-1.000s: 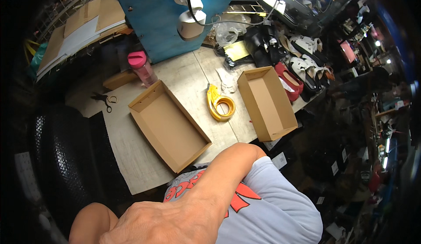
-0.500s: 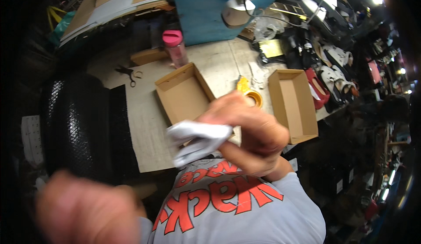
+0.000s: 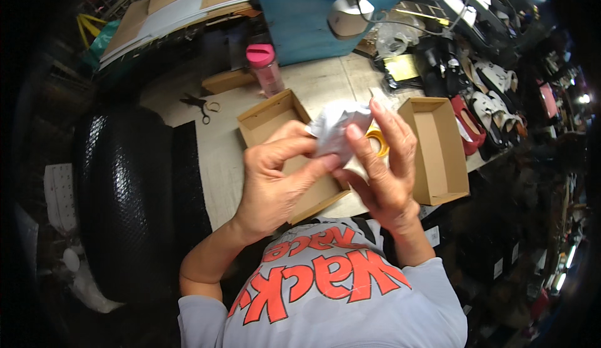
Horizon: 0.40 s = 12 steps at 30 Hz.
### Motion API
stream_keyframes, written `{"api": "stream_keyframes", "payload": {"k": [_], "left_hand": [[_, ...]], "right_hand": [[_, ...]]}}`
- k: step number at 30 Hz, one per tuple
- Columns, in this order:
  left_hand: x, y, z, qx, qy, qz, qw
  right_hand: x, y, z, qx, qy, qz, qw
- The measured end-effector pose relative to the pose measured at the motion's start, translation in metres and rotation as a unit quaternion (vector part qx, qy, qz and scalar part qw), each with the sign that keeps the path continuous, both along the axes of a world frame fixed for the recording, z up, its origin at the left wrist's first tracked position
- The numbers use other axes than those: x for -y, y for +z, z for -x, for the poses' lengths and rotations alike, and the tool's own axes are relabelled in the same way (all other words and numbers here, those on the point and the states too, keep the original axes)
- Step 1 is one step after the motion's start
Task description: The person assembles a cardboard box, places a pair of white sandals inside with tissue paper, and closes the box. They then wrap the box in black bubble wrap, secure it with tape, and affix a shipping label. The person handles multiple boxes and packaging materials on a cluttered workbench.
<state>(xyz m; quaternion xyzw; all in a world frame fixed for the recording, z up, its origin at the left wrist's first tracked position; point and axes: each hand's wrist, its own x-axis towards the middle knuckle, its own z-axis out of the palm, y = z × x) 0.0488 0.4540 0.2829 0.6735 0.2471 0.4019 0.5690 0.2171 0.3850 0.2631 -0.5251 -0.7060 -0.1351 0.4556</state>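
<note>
A crumpled white sheet (image 3: 341, 122), perhaps thin paper, is held up in front of my chest between both hands. My left hand (image 3: 266, 179) pinches its lower edge between thumb and fingers. At the other side my right hand (image 3: 394, 169) grips the sheet, its fingertips pressed against the face. Below the hands lies an open brown cardboard box (image 3: 270, 117), partly covered by my left hand and the sheet. Close behind my right fingers a yellow tape ring (image 3: 380, 136) shows in part. To its right sits a second open cardboard box (image 3: 435, 151).
Black-bladed scissors (image 3: 201, 106) lie at the table's left. Behind them stands a pink-capped bottle (image 3: 265, 69). A blue panel (image 3: 294, 19) with white fittings rises at the back. Red and white shoes (image 3: 491, 110) crowd the right side; a black bubble-textured cover (image 3: 122, 191) stands left.
My left hand has come up from the lower left and taken hold of the white sheet. The sheet, in my right hand before, has moved up and right.
</note>
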Motion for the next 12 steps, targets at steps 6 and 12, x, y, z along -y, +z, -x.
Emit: {"api": "stream_keyframes", "payload": {"k": [6,12], "left_hand": [[0.000,0.016,-0.010,-0.001,-0.124,-0.078,0.989],[0.011,0.038,-0.047,0.199,0.044,-0.259,0.944]], "right_hand": [[0.012,0.004,-0.013,-0.077,0.078,0.029,0.994],[0.018,0.013,-0.030,-0.145,-0.003,-0.046,0.988]]}}
